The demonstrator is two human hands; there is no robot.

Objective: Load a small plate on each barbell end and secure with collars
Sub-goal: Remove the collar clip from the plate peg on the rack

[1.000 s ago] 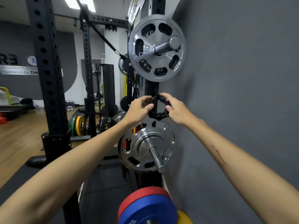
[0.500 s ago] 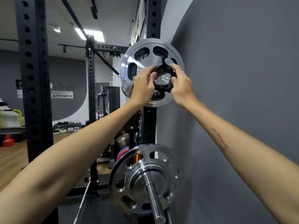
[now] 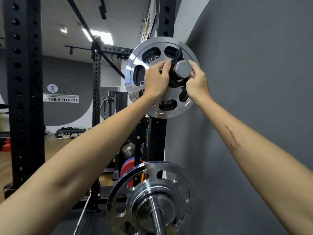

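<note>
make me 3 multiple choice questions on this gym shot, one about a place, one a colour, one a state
1. Where is the collar?
A. on the floor
B. on the sleeve end in front of the upper silver plate
C. on the lower plate

2. What colour is the collar?
A. black
B. red
C. yellow

3. What are the hands doing?
A. hanging idle
B. lifting the lower plate
C. left hand and right hand both grip the collar

Answers: B, it rings the sleeve end; A, it shows black against the steel; C, fingers curl round it from both sides.

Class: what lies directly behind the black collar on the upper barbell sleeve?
Behind the black collar sits the silver plate, its oval cutouts showing. Both hands, left hand and right hand, hide the plate's hub and whether collar and plate touch.
</note>
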